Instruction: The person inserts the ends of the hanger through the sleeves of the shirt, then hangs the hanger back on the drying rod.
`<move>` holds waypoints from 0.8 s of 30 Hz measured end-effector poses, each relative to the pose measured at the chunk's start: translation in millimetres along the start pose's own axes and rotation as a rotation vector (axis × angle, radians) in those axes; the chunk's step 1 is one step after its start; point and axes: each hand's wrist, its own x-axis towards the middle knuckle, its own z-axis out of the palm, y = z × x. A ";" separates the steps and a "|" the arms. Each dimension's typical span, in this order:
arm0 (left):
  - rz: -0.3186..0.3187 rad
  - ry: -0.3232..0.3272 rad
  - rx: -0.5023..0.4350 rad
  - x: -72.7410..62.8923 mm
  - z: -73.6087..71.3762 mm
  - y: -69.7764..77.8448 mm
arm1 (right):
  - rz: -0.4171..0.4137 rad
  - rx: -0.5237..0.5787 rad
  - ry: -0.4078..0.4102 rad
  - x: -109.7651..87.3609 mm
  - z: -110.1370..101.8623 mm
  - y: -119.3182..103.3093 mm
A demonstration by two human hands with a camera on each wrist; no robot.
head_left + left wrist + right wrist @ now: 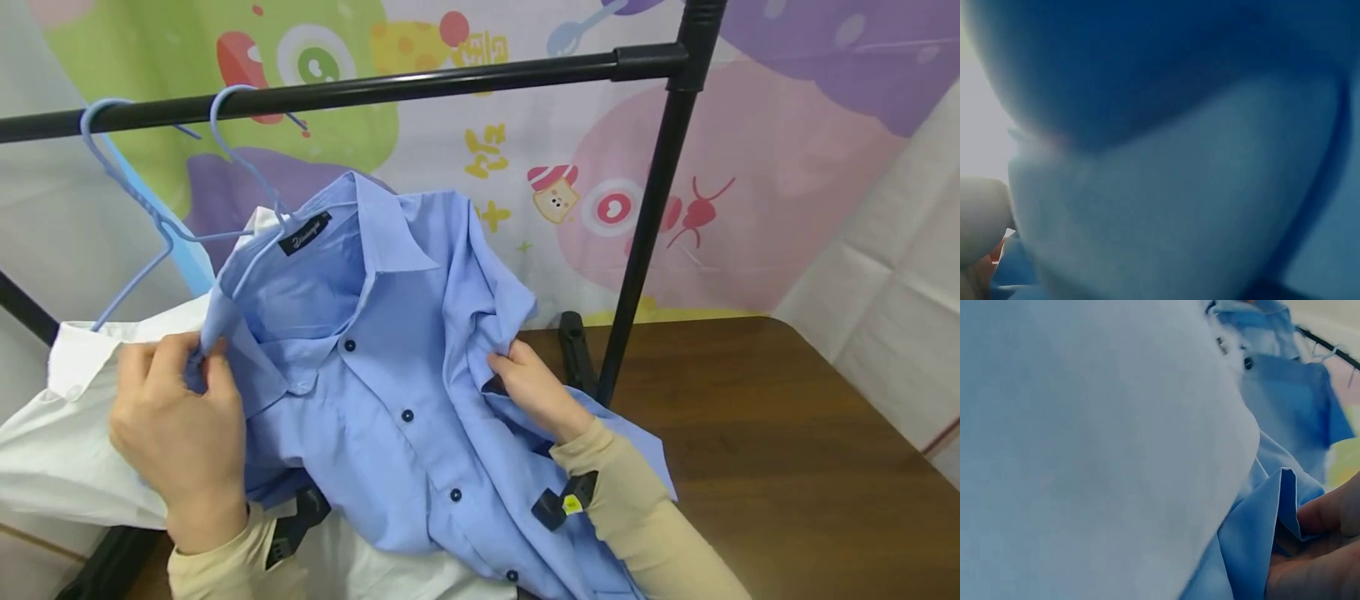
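Observation:
A light blue button-up shirt [405, 358] with dark buttons hangs on a blue hanger [251, 167], whose hook sits over the black rail. My left hand [183, 425] pinches the shirt's fabric beside the collar, at the left shoulder in the head view. Farther right, my right hand [536, 387] grips the folds of the other sleeve between thumb and fingers. In the right wrist view the fingers [1319, 569] hold a bunched fold of blue cloth [1250, 531]. Blurred blue cloth [1147, 206] fills most of the left wrist view.
A second blue hanger [112, 158] bearing a white garment [75, 450] hangs to the left on the black rail [450, 83]. The rack's black upright [648, 217] stands right of the shirt. Beneath is a brown wooden table [765, 450], with a cartoon-printed curtain [810, 208] behind.

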 end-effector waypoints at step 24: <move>-0.041 -0.035 0.089 -1.4 -7.7 3.1 | 0.071 -0.339 -0.058 -26.3 -36.6 -6.0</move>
